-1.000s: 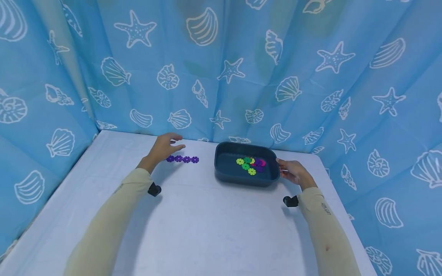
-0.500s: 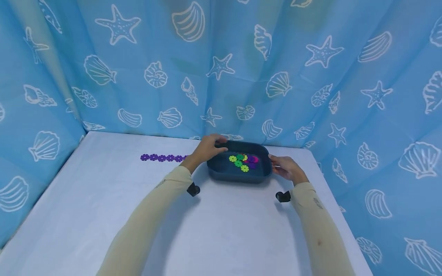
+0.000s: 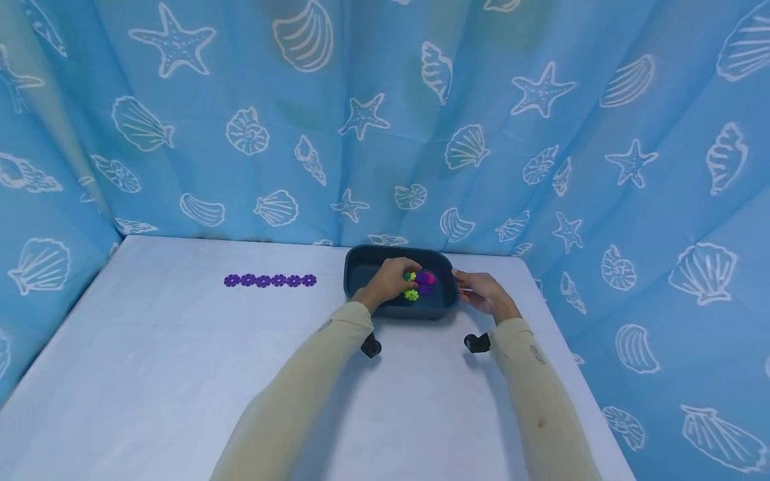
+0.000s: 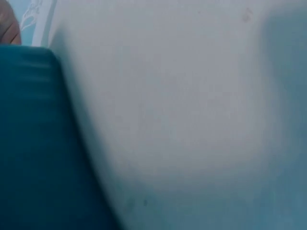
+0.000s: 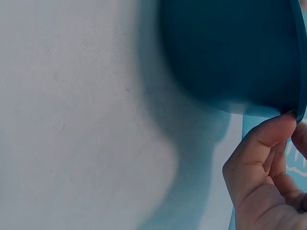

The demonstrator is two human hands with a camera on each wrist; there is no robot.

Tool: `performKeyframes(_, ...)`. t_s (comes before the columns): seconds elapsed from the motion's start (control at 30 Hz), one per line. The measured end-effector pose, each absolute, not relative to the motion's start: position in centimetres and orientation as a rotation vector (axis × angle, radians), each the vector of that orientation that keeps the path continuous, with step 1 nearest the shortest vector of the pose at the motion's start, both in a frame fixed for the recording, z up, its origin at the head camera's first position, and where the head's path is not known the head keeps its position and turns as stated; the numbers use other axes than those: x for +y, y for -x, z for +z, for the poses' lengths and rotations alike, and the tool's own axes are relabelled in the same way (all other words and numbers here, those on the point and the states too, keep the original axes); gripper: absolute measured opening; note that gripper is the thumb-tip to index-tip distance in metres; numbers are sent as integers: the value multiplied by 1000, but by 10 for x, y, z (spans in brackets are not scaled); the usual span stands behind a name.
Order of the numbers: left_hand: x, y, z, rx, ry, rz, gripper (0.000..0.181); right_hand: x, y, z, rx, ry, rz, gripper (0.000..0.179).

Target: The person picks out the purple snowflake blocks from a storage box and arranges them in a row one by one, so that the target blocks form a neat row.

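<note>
A dark blue-grey plastic basin (image 3: 355,267) stands on the table near the curtain. Inside it lie several notched, flower-shaped discs: a yellow-green disc (image 3: 412,294), purple discs (image 3: 424,289), a pink disc (image 3: 431,278) and green ones partly covered by fingers. My left hand (image 3: 388,279) reaches over the left side into the basin, thumb and fingers apart around the green and yellow discs. My right hand (image 3: 481,292) pinches the basin's right rim between thumb and fingers, as the right wrist view shows with the thumb (image 5: 276,132) at the edge. The left wrist view misses the left fingers' work.
A straight row of several purple flower discs (image 3: 263,281) lies on the white tablecloth (image 3: 180,374), left of the basin. A blue curtain (image 3: 373,147) with white shells and starfish hangs behind and beside the table.
My left hand has moved right, from the end of the purple row into the basin among the discs. My right hand stays at the rim. The head view has turned leftward-to-right slightly.
</note>
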State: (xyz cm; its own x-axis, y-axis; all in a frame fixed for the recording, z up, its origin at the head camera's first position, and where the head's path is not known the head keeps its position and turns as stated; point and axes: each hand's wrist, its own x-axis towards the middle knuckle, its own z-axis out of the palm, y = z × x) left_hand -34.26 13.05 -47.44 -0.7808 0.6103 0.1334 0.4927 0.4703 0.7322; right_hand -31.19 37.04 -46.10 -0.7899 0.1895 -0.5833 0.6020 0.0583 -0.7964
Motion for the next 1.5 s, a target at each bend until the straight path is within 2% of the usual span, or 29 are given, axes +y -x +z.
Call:
performKeyframes(0.2,133,339,-480,2588,-985,1037,43,367,311,-464,1999,-790,-1794,55)
performKeyframes(0.4,134,341,-484,2503,-1029,1084,47,370,310,-461,2004,-799,-1793,52)
performKeyframes(0.67,134,343,-488,2448,-965,1052,52,366,310,-460,1986,-809,-1796,50)
performKeyframes(0.8,134,345,-488,2456,-953,1017,51,365,310,-460,1986,-807,-1802,48)
performKeyframes(1.07,137,350,-491,2467,-1054,1062,44,371,310,-461,1962,-733,-1887,33)
performKeyframes(1.37,140,352,-492,2525,-1143,845,46,370,311,-461,1942,-773,-1902,37)
performKeyframes(1.5,142,351,-491,2561,-1150,787,41,370,310,-459,1946,-787,-1882,38)
